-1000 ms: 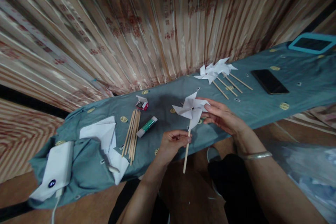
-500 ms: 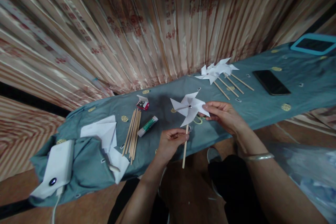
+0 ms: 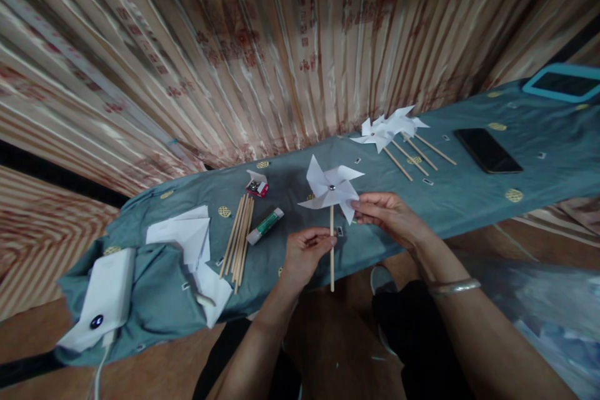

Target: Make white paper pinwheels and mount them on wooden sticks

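Observation:
A white paper pinwheel point(image 3: 323, 190) with a silver pin at its centre stands upright on a wooden stick point(image 3: 332, 269) in front of me. My left hand point(image 3: 304, 255) is closed, pinching that stick below the blades. The fingertips of my right hand point(image 3: 389, 215) pinch the tip of the lower right blade. To the left lie a bundle of loose wooden sticks point(image 3: 238, 240), a green and white glue stick point(image 3: 265, 225) and a small open red box point(image 3: 257, 185) of pins. Several finished pinwheels point(image 3: 391, 128) rest on the cloth at the back right.
White paper sheets point(image 3: 185, 234) and a white power bank point(image 3: 107, 290) with a cable lie at the left end of the cloth-covered table point(image 3: 473, 200). On the right are a black phone point(image 3: 487, 150) and a blue-framed tablet point(image 3: 565, 82). A pleated curtain point(image 3: 281, 50) hangs behind.
The pinwheel's blades have turned about the pin, and my right hand has moved slightly down and left with a blade tip. My left hand keeps its grip on the stick.

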The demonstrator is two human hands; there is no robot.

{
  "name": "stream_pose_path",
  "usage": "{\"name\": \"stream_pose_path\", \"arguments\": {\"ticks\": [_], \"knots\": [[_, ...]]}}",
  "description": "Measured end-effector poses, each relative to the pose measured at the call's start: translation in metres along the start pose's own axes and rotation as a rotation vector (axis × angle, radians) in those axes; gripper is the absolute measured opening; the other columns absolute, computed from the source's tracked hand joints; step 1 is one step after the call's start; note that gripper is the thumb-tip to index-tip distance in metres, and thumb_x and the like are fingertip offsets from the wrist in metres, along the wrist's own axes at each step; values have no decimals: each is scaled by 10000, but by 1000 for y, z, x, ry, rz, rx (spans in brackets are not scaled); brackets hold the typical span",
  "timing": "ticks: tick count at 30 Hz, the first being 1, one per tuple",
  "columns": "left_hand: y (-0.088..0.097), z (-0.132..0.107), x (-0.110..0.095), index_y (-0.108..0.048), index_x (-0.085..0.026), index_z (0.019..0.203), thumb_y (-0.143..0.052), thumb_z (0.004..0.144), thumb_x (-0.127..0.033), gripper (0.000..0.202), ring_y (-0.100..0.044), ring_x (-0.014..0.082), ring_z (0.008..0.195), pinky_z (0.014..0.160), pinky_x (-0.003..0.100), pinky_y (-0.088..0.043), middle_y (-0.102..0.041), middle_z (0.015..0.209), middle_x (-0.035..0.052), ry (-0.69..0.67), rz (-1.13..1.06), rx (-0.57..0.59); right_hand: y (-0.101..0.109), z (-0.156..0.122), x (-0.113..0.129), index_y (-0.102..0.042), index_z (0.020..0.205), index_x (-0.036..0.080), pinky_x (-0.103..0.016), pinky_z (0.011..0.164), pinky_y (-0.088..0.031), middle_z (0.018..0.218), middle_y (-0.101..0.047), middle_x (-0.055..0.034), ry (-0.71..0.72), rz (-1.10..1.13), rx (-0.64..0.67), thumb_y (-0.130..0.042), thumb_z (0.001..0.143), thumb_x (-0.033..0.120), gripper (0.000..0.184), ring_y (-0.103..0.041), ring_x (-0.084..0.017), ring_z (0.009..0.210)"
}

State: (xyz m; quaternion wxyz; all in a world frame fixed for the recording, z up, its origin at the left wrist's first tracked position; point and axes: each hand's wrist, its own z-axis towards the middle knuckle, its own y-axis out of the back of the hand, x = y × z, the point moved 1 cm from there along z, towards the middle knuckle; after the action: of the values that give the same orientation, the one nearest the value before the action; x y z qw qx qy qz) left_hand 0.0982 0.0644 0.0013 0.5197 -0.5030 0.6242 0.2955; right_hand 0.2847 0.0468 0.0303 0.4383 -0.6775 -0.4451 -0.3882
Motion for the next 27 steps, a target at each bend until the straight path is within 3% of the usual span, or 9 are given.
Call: {"name": "stream_pose_path", "arguments": {"ticks": [8, 18, 24, 27], "knots": [[-4, 1, -2, -757, -163, 666, -827, 519, -283, 203, -573, 109, 568, 596, 226, -458, -702, 630, 16, -11, -43, 2, -11, -1, -5, -757, 681, 180, -205, 631, -476, 665, -715, -10, -18, -57, 55, -868, 522, 459, 340, -607, -87, 629], [-7, 1, -2, -759, -170, 673, -831, 517, -316, 225, -612, 137, 606, 637, 251, -491, -720, 660, 29, -35, -51, 26, -24, -1, -10, -683, 513, 178, -248, 593, -424, 542, -641, 0, 76, -274, 87, -807, 574, 530, 378, -527, -98, 549], [-1, 4, -9, -755, -173, 682, -819, 533, -309, 211, -628, 147, 617, 641, 259, -505, -718, 653, 21, -104, -95, -72, -26, -10, -21, -721, 697, 173, -252, 603, -416, 648, -654, 8, 105, -370, 202, -768, 636, 546, 381, -535, -113, 609], [2, 5, -12, -761, -174, 713, -811, 549, -275, 199, -613, 130, 600, 629, 246, -500, -714, 654, 13, -122, -148, -119, -31, -17, -29, -702, 704, 165, -242, 570, -379, 626, -618, 26, 75, -378, 237, -786, 626, 516, 370, -493, -97, 578]]}}
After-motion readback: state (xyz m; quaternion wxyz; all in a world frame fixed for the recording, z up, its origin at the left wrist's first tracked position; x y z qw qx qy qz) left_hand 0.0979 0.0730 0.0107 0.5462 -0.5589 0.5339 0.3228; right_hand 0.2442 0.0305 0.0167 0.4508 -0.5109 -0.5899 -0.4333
